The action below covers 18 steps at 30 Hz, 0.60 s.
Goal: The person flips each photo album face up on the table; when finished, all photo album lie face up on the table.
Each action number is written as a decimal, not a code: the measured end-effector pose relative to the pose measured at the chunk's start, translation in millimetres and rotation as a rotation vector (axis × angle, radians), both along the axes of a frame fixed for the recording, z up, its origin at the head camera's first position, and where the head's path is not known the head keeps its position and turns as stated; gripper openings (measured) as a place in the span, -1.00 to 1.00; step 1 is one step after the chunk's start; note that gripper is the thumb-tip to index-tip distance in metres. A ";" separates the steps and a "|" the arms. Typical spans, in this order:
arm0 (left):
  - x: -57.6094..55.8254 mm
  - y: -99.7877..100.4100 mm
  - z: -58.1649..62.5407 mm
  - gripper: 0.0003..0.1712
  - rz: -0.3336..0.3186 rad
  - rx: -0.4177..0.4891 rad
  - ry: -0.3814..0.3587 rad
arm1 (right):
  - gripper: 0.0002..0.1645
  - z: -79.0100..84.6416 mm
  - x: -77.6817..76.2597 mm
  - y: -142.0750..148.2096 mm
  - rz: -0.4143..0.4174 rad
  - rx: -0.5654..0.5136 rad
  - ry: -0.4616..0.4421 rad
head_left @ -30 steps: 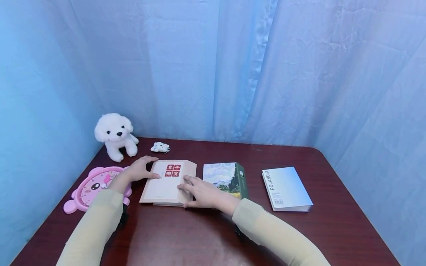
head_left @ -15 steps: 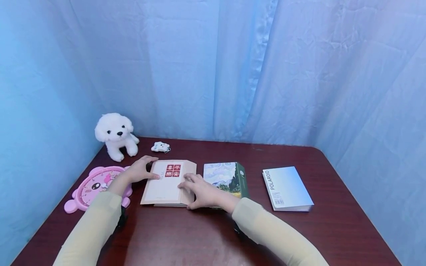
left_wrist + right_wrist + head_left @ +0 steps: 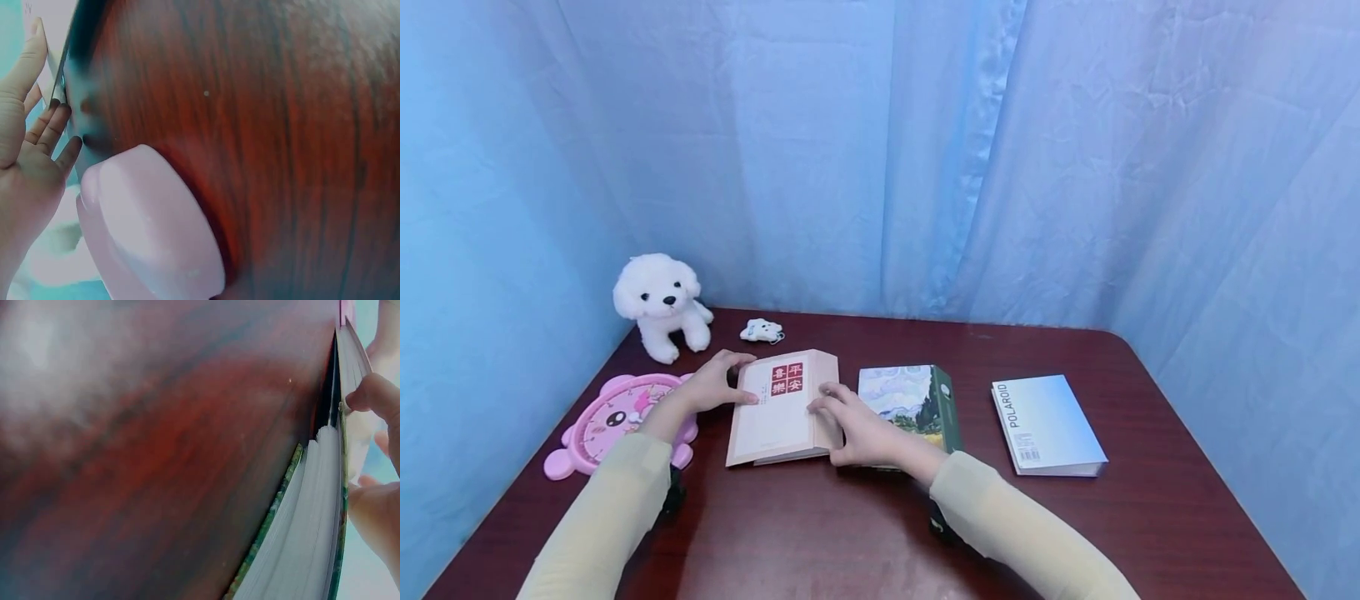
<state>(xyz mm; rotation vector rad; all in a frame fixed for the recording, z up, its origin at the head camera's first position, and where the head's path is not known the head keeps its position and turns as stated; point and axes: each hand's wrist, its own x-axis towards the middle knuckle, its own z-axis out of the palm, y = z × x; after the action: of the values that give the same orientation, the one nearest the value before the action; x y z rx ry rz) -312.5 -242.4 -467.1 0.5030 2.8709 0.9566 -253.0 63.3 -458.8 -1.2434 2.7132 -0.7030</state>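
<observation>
A cream book (image 3: 775, 425) with a red block of characters lies between the two hands, slightly tilted, its right-hand flap folded down. My left hand (image 3: 709, 385) grips its left edge, thumb on the cover; in the left wrist view the fingers reach under the cover's edge (image 3: 57, 37). My right hand (image 3: 867, 433) holds the right side with curled fingers on the flap and the thumb low at the near corner. The right wrist view shows a bent finger against the book's edge (image 3: 355, 359). Right of it lies a green-spined book (image 3: 898, 393) with a landscape painting, partly hidden by my right wrist.
A white-blue album (image 3: 1052, 425) marked POLAROID lies to the right. At left are a pink bear-shaped clock (image 3: 613, 429), near my left forearm, and a white plush dog (image 3: 662, 304). A small white toy (image 3: 762, 331) lies behind the cream book on the dark red table (image 3: 820, 533).
The cream book has turned slightly and shifted right, and its right side appears raised. My right hand has moved a little right with it; the left has barely moved.
</observation>
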 end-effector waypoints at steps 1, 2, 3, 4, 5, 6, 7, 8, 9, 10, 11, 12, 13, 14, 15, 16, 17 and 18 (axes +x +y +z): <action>0.3 0.1 0.7 -0.08 0.001 0.008 -0.002 | -0.17 -0.1 0.5 1.0 -0.017 -0.022 -0.017; 0.6 0.6 1.6 -0.09 0.004 0.015 -0.004 | -0.17 0.1 1.1 2.1 -0.037 -0.046 -0.036; 1.0 1.2 2.5 -0.11 0.005 0.023 -0.006 | -0.17 0.7 1.6 3.3 -0.055 -0.069 -0.054; 1.1 1.8 3.3 -0.12 0.005 0.031 -0.009 | -0.17 1.2 2.0 4.5 -0.074 -0.090 -0.074; 1.4 2.8 4.2 -0.13 0.006 0.040 -0.011 | -0.17 2.3 2.3 5.7 -0.091 -0.109 -0.089; 1.8 3.8 5.3 -0.14 0.006 0.048 -0.013 | -0.18 3.6 2.5 6.8 -0.101 -0.125 -0.100; 1.8 4.6 5.7 -0.15 0.007 0.054 -0.010 | -0.19 4.8 2.4 7.6 -0.105 -0.140 -0.107; 2.0 5.0 6.1 -0.15 0.006 0.057 -0.009 | -0.19 6.1 2.1 8.3 -0.106 -0.147 -0.112; 2.1 5.3 6.4 -0.15 0.005 0.061 -0.008 | -0.20 7.2 1.8 8.9 -0.104 -0.154 -0.124; 2.3 5.4 6.7 -0.15 0.001 0.063 -0.005 | -0.20 7.7 1.4 9.5 -0.105 -0.157 -0.137; 2.6 5.6 7.3 -0.15 -0.003 0.067 -0.004 | -0.21 8.2 1.0 10.0 -0.103 -0.163 -0.146; 2.9 5.8 7.8 -0.16 -0.009 0.071 -0.002 | -0.20 9.1 1.0 10.4 -0.102 -0.171 -0.160; 2.9 6.2 8.3 -0.16 -0.017 0.079 0.000 | -0.20 9.8 1.1 11.1 -0.107 -0.183 -0.177; 3.2 6.6 9.1 -0.16 -0.026 0.091 -0.001 | -0.19 10.9 1.6 11.7 -0.114 -0.200 -0.195; 3.1 6.9 9.7 -0.17 -0.035 0.105 0.001 | -0.18 12.2 2.1 12.3 -0.122 -0.225 -0.219; 3.1 7.3 10.4 -0.16 -0.045 0.116 0.001 | -0.16 13.6 2.8 12.9 -0.127 -0.250 -0.234; 3.0 7.5 11.0 -0.16 -0.055 0.127 0.003 | -0.15 15.3 3.6 13.5 -0.132 -0.276 -0.248; 3.0 8.0 11.7 -0.15 -0.064 0.140 0.004 | -0.15 16.8 4.5 14.1 -0.138 -0.301 -0.262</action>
<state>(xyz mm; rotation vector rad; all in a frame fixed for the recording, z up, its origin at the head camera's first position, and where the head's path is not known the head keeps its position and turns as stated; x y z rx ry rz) -309.5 -234.4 -455.4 0.6037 2.7857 1.1526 -248.5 77.3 -442.0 -0.9340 2.5594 -1.2336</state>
